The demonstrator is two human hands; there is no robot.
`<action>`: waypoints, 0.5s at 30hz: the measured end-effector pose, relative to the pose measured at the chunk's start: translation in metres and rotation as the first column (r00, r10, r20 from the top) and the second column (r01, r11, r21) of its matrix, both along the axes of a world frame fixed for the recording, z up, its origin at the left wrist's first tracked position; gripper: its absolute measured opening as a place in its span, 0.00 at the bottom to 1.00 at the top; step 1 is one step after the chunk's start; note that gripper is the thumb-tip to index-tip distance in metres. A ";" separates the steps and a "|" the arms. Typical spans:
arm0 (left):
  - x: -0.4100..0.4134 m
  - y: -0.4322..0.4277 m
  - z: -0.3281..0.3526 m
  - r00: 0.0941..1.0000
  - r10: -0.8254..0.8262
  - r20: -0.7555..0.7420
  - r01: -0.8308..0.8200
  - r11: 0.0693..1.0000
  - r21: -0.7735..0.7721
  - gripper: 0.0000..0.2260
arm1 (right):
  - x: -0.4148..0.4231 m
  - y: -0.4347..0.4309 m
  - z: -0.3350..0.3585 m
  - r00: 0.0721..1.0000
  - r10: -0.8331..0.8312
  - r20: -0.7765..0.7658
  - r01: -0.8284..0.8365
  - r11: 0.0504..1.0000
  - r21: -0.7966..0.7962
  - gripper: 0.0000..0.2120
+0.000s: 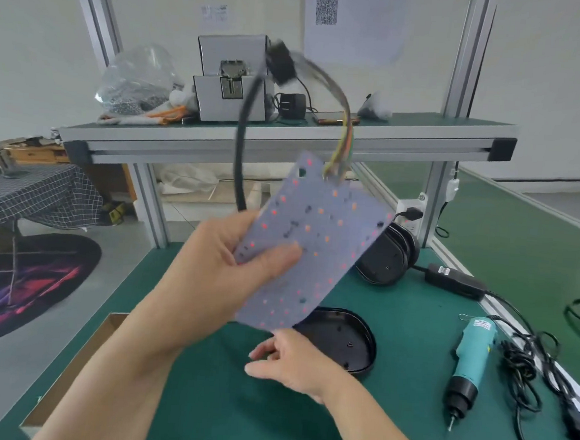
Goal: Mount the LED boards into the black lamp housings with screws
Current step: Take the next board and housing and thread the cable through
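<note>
2 bare hands work over a green bench (200,402). Nearest, the right hand (292,361) hovers low with loose, uncurled fingers, holding nothing. It is just beside the near rim of an open black lamp housing (345,340) lying mid-bench; whether it touches the rim cannot be told.

Above, the left hand (224,260) pinches the LED board (318,242), thumb on its face, holding it tilted in the air over the housing. Coloured wires (344,137) rise from the board's far edge to a blurred connector (281,63), and a black cable (242,141) loops back down behind the hand.

An electric screwdriver (471,359) lies near the bench's right edge. Stacked housings (389,257) stand at the back edge, and a screw feeder (231,78) sits on the shelf beyond.

The step in hand looks like seating the board. Next it must be lowered flat into the housing, with its holes over the posts and the cable kept clear.
</note>
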State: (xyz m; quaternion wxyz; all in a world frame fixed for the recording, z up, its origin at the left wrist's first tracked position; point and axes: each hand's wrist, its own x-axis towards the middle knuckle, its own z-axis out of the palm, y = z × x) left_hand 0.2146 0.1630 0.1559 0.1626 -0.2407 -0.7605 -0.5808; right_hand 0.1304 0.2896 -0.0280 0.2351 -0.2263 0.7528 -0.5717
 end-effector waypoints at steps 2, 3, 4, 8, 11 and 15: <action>-0.004 0.010 0.004 0.998 -0.060 -0.022 0.064 0.974 0.218 0.08 | 0.002 -0.007 -0.004 1.000 -0.002 -0.030 0.002 1.000 -0.001 0.23; -0.007 0.013 0.004 0.995 -0.091 -0.038 0.099 0.943 0.319 0.08 | 0.002 -0.009 -0.003 0.998 -0.026 -0.056 0.023 0.998 -0.052 0.16; -0.010 0.015 0.005 0.991 -0.121 -0.053 0.132 0.900 0.416 0.09 | 0.002 -0.010 -0.002 0.995 -0.071 -0.074 0.062 0.991 -0.119 0.09; -0.020 0.006 -0.001 0.978 -0.194 -0.076 0.191 0.693 0.695 0.11 | -0.010 0.001 0.019 0.916 -0.400 -0.015 0.343 0.803 -0.487 0.13; -0.028 -0.012 -0.022 0.972 -0.219 0.081 0.061 0.573 0.817 0.15 | -0.027 0.035 0.047 0.773 -0.627 -0.094 0.472 0.669 -0.575 0.13; -0.030 -0.026 -0.074 0.864 -0.318 0.389 -0.230 0.439 0.869 0.19 | -0.036 0.076 0.067 0.614 -0.678 -0.404 0.529 0.733 -0.428 0.13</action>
